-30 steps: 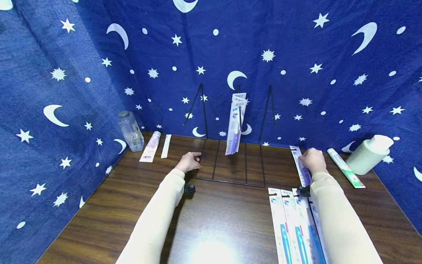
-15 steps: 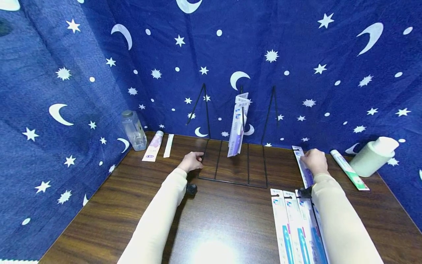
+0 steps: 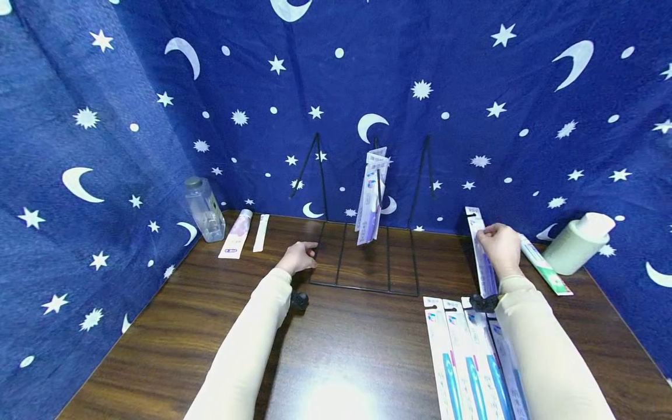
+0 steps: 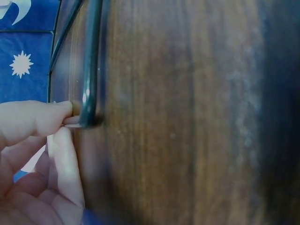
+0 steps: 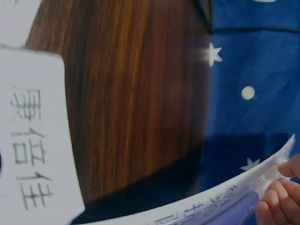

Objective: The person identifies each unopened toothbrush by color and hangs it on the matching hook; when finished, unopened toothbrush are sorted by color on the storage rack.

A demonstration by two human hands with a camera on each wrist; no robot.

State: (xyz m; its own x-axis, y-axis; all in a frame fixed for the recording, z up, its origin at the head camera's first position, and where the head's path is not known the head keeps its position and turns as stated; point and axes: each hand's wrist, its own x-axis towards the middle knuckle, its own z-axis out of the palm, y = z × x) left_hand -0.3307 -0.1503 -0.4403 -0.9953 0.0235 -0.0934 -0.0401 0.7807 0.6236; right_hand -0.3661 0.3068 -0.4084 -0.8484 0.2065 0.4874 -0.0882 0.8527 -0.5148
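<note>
A black wire display rack (image 3: 364, 256) stands at the back of the wooden table, with toothbrush packs (image 3: 370, 195) hanging from its middle hook. My left hand (image 3: 299, 256) rests at the rack's left base wire (image 4: 90, 65), its fingertips (image 4: 58, 115) pinching the wire's corner. My right hand (image 3: 500, 248) pinches a long toothbrush pack (image 3: 482, 254) near its top and holds it lifted off the table, tilted upright. In the right wrist view the curved pack (image 5: 220, 201) shows by my fingertips (image 5: 281, 197).
Several more toothbrush packs (image 3: 462, 361) lie flat at the front right. A toothpaste box (image 3: 543, 267) and a pale green roll (image 3: 577, 242) lie at the back right. A clear bottle (image 3: 202, 208), a toothpaste tube (image 3: 235, 234) and a white strip (image 3: 261, 232) sit at the back left. Blue star cloth walls surround the table.
My right hand has raised the toothbrush pack's top end off the table, so it now stands steeper. My left hand has stayed at the rack's base.
</note>
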